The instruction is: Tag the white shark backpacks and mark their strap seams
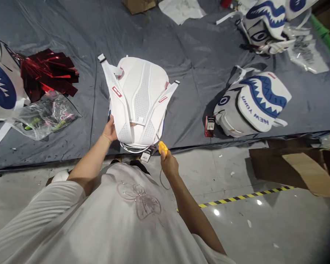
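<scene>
A white backpack (143,95) lies on the grey-covered table near its front edge, with its back panel and two shoulder straps facing up. My left hand (110,129) grips the backpack's lower left side, its fingers partly hidden behind the bag. In my right hand (169,163), closed round it, is a yellow-handled tool (162,147) with a thin tip. That tip reaches the bag's lower right edge by the strap; whether it touches is hard to tell. A thin cord hangs below this hand. From the bag's bottom dangles a black-and-white hang tag (146,154).
To the right lies a shark-mouth backpack (260,101) with a red tag (209,126). More such bags (264,25) sit at the back right. Red foil strips (51,71) and a clear plastic bag (46,115) are at left. Cardboard (310,172) rests on the floor.
</scene>
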### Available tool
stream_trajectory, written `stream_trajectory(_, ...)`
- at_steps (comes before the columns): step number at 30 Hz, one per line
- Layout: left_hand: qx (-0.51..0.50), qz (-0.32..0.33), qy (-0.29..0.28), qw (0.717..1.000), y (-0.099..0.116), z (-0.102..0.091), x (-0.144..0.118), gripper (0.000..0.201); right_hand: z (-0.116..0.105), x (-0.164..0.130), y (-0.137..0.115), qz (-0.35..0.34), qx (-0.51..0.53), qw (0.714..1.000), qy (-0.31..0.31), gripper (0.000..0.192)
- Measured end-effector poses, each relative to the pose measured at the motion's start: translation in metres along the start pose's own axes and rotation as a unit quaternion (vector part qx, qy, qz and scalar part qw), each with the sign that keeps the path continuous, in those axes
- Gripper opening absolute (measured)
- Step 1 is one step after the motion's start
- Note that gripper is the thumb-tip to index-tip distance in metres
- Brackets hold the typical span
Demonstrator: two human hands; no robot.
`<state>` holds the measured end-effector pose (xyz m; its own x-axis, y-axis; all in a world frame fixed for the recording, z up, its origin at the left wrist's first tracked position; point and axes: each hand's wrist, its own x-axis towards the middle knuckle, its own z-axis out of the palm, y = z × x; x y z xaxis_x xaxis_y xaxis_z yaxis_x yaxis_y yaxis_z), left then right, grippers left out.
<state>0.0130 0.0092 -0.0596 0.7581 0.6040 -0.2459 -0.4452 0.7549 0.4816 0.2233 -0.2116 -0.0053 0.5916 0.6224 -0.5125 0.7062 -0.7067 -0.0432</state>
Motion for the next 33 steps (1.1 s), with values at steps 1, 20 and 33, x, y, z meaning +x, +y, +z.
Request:
stream_trajectory(1,-0.001,0.004,-0.002,1.0,-0.001,0.001,0.001,0.096,-0.001,-0.005,0.004,0.004,0.002,1.0,-0.003,0.04)
stream_trajectory(20,0.458,0.156,0.278,0.829,-0.013,0.016,-0.036,0.068,0.021,-0.062,-0.015,-0.058,-0.083,0.991,-0.087,0.034)
stream_trajectory(33,0.859,0.185,-0.024,0.476,-0.072,0.073,0.058,0.086,0.039,-0.06,-0.026,-0.029,0.013,0.999,-0.038,0.037)
